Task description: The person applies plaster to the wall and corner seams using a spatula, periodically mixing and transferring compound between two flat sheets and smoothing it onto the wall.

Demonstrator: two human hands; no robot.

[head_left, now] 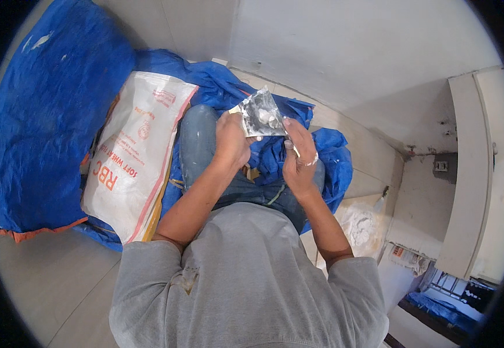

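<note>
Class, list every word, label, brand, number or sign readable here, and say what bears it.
White sack: large orange lettering, left uncopied; smaller print mostly too small to read.
Printed scrap, lower right: too small to read.
Silvery sheet: no readable text.

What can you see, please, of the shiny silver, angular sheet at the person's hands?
The shiny silver, angular sheet looks like foil or thin metal. White patches mark its surface, and one corner points forward. It is held up above crumpled blue tarpaulin, the left hand gripping its left side and the right hand at its right corner.
</note>
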